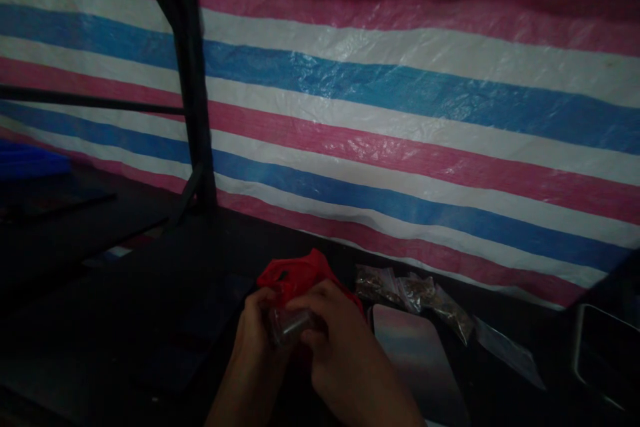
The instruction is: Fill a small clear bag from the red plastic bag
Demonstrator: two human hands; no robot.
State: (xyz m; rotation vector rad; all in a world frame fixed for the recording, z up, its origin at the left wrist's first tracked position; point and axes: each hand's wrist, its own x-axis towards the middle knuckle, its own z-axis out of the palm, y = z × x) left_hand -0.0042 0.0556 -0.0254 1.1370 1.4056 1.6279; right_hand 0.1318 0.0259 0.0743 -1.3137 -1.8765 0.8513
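Observation:
Between my two hands is a small clear plastic container (290, 325), dim and partly covered by fingers; what it contains I cannot make out. The fingers of my left hand (253, 330) wrap round its left side. From the right, the fingers and thumb of my right hand (335, 330) grip the other end. A crumpled red plastic bag (300, 273) lies just beyond the hands and partly behind them. To the right of my right hand lies a flat, shiny rounded plate or lid (413, 353), reflecting the striped sheet.
Several small clear bags with brownish contents (420, 290) lie in a row at the back right, beside a flat clear bag (507, 350). A metal-rimmed tray (580, 340) stands far right. A dark post (193, 80) rises before a striped plastic sheet (400, 100). Something blue (33, 161) lies far left.

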